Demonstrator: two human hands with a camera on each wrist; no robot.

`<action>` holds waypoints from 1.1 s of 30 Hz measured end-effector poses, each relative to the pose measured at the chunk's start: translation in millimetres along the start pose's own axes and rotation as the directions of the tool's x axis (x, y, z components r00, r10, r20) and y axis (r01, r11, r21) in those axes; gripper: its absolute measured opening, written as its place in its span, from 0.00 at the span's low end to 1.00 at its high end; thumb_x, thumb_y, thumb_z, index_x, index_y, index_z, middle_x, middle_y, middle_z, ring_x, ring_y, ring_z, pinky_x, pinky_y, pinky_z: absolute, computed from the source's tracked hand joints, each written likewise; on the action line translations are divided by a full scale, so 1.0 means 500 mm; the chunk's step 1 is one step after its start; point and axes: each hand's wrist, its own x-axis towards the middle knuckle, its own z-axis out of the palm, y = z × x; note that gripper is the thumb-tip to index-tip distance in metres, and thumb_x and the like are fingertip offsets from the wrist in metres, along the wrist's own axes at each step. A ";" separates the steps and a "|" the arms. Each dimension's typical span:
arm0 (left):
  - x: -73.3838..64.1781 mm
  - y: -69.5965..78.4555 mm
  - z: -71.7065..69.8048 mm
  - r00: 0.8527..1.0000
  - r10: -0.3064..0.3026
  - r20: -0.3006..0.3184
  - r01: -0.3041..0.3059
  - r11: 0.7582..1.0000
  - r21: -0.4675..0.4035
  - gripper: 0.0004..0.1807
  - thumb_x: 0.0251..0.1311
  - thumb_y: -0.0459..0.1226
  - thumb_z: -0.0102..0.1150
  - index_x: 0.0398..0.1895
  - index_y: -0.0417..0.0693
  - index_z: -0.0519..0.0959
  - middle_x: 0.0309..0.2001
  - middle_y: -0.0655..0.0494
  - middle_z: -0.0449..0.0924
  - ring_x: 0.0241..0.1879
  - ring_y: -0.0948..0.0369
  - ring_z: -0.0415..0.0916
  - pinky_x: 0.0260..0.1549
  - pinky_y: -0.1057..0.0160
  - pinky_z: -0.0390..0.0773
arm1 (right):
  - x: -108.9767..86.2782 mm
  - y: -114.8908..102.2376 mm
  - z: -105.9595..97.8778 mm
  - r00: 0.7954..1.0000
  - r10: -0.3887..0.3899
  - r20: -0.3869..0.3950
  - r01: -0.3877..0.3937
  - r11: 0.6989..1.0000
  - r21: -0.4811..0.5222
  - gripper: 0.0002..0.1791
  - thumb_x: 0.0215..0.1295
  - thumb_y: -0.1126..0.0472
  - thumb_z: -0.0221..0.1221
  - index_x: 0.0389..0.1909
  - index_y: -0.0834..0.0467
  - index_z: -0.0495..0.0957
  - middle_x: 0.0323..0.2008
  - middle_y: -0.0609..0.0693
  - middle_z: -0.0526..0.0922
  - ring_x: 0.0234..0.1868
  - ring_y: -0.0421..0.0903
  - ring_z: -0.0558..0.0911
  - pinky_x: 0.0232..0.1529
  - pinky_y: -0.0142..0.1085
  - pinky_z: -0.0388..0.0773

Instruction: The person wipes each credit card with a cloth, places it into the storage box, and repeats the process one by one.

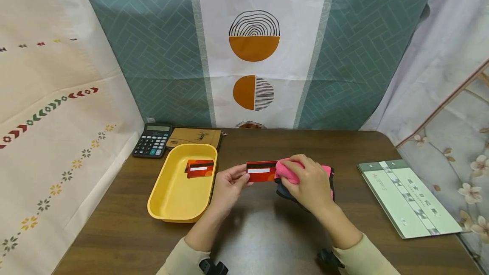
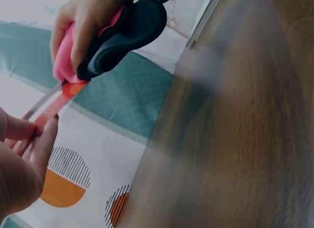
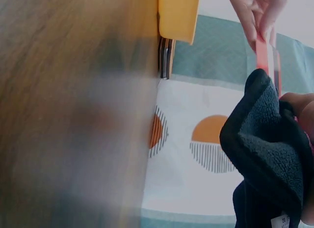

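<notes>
Between finger and thumb, my left hand (image 1: 231, 183) pinches the left end of a red bank card (image 1: 261, 172) with a black stripe and a white strip. My right hand (image 1: 308, 181) grips a pink and dark grey cloth (image 1: 287, 170), folded over the card's right end, which it hides. In the right wrist view the dark side of the cloth (image 3: 270, 149) hangs down with a small white label near its lower edge. The card is held up above the table. Two more red cards (image 1: 200, 169) lie overlapping in a yellow tray (image 1: 179, 198) left of my left hand.
A black calculator (image 1: 153, 140) and a brown notebook (image 1: 192, 136) lie behind the tray at the back left. On the right of the wooden table (image 1: 263, 241) is a pale green booklet (image 1: 408, 200). Patterned curtains hang behind and at both sides.
</notes>
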 end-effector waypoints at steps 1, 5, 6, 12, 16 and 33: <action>0.003 0.000 -0.003 1.000 -0.013 -0.026 0.013 1.000 0.010 0.18 0.62 0.20 0.60 0.57 0.24 0.78 0.48 0.32 0.84 0.38 0.53 0.86 0.40 0.61 0.87 | -0.002 0.003 0.000 1.000 0.009 0.000 -0.009 1.000 0.004 0.23 0.45 0.58 0.79 0.45 0.56 0.88 0.42 0.53 0.83 0.36 0.53 0.83 0.30 0.45 0.81; 0.013 0.008 -0.019 0.992 -0.043 -0.123 0.045 0.999 0.019 0.17 0.64 0.22 0.61 0.55 0.26 0.79 0.42 0.39 0.85 0.34 0.57 0.85 0.40 0.60 0.87 | -0.007 0.015 -0.002 0.999 0.039 -0.005 -0.038 0.999 0.025 0.23 0.45 0.58 0.78 0.45 0.56 0.88 0.41 0.52 0.83 0.34 0.52 0.83 0.30 0.44 0.82; 0.016 0.012 -0.023 0.989 -0.045 -0.143 0.047 0.999 0.014 0.16 0.64 0.23 0.61 0.55 0.26 0.80 0.42 0.40 0.85 0.34 0.58 0.84 0.40 0.60 0.87 | -0.007 0.018 -0.003 0.999 0.044 -0.007 -0.044 0.999 0.028 0.23 0.45 0.58 0.78 0.45 0.56 0.88 0.41 0.52 0.83 0.34 0.52 0.83 0.30 0.44 0.82; 0.034 0.040 -0.056 0.972 -0.058 -0.229 0.074 0.995 0.060 0.16 0.66 0.27 0.63 0.56 0.31 0.81 0.49 0.39 0.83 0.36 0.59 0.84 0.38 0.66 0.87 | -0.008 0.034 -0.006 0.997 0.065 -0.035 -0.063 0.997 0.046 0.21 0.45 0.59 0.78 0.44 0.56 0.88 0.40 0.50 0.83 0.33 0.50 0.83 0.27 0.42 0.82; 0.048 0.059 -0.086 0.963 -0.054 -0.263 0.084 0.991 0.107 0.16 0.67 0.29 0.63 0.56 0.34 0.82 0.49 0.40 0.83 0.33 0.60 0.83 0.37 0.69 0.86 | -0.008 0.041 -0.007 0.996 0.078 -0.047 -0.075 0.996 0.057 0.21 0.45 0.59 0.78 0.43 0.57 0.88 0.40 0.52 0.83 0.33 0.51 0.84 0.28 0.43 0.83; 0.097 0.064 -0.282 0.926 -0.116 -0.360 0.173 0.976 0.131 0.20 0.71 0.31 0.58 0.64 0.35 0.76 0.49 0.50 0.78 0.44 0.62 0.80 0.43 0.64 0.86 | -0.015 0.056 -0.004 0.989 0.139 -0.041 -0.136 0.989 0.058 0.22 0.46 0.56 0.79 0.44 0.56 0.88 0.40 0.53 0.84 0.35 0.51 0.84 0.26 0.43 0.82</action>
